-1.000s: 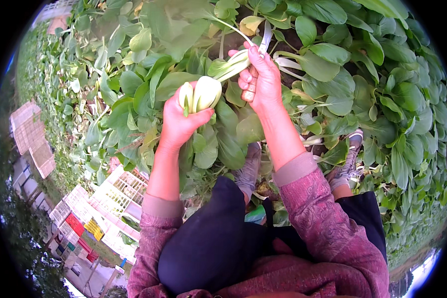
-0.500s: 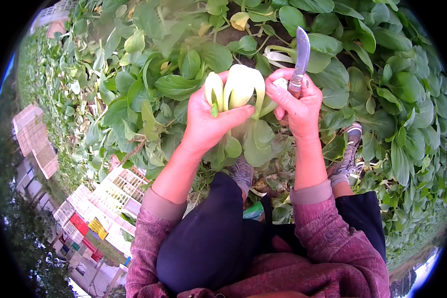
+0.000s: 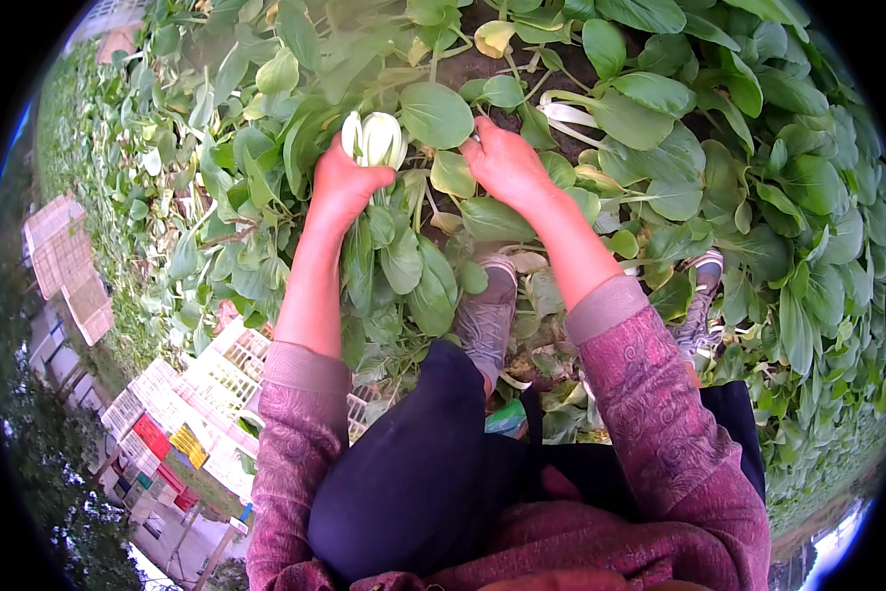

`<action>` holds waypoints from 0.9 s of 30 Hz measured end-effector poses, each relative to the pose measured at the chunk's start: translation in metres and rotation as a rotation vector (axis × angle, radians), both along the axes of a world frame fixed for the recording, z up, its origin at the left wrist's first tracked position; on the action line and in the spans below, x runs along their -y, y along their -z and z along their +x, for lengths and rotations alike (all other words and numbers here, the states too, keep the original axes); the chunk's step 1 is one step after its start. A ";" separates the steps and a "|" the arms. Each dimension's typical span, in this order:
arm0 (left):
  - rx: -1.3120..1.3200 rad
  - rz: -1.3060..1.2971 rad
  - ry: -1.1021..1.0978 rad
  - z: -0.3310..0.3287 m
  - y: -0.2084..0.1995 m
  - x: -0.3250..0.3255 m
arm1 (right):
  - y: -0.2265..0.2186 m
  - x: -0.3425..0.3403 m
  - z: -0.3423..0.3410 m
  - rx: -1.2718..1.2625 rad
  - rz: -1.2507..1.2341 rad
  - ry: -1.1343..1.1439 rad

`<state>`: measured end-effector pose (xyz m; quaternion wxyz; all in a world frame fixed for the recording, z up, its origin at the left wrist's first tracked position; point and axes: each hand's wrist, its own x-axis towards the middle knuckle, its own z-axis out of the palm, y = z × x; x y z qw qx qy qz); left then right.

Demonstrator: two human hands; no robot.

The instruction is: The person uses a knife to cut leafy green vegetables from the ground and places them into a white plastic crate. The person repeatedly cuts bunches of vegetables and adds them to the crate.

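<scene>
My left hand [image 3: 340, 187] is wrapped round a head of bok choy [image 3: 377, 139], its pale cut base up and its green leaves hanging down below the wrist. To the right, my right hand [image 3: 508, 167] reaches down among the growing leaves with its fingers curled closed. The knife seen in that hand a moment earlier is hidden now behind the fingers and leaves. Broad bok choy leaves [image 3: 437, 114] stand between and beyond both hands. A pale-stemmed plant [image 3: 567, 114] lies to the right of my right hand.
Dense rows of bok choy [image 3: 807, 197] fill the right side. My shoes [image 3: 486, 320] stand among leaves and trimmings, with a green plastic bag [image 3: 507, 418] near them. White plastic crates [image 3: 226, 379] and red crates [image 3: 152, 435] are at the lower left.
My left hand has moved left and tipped the bok choy so its base faces up. My right hand has gone left and forward into the leaves; the knife blade no longer shows.
</scene>
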<state>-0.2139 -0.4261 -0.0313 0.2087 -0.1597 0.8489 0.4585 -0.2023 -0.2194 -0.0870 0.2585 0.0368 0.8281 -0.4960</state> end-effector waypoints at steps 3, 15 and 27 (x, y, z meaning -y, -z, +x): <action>0.023 0.000 0.030 0.006 0.003 0.001 | 0.004 0.002 -0.006 0.028 0.135 -0.118; 0.106 0.137 -0.185 0.021 0.009 0.011 | 0.010 0.027 -0.028 0.025 0.334 -0.365; 0.154 0.498 -0.331 0.043 -0.031 0.009 | -0.005 0.007 0.002 0.297 -0.838 0.428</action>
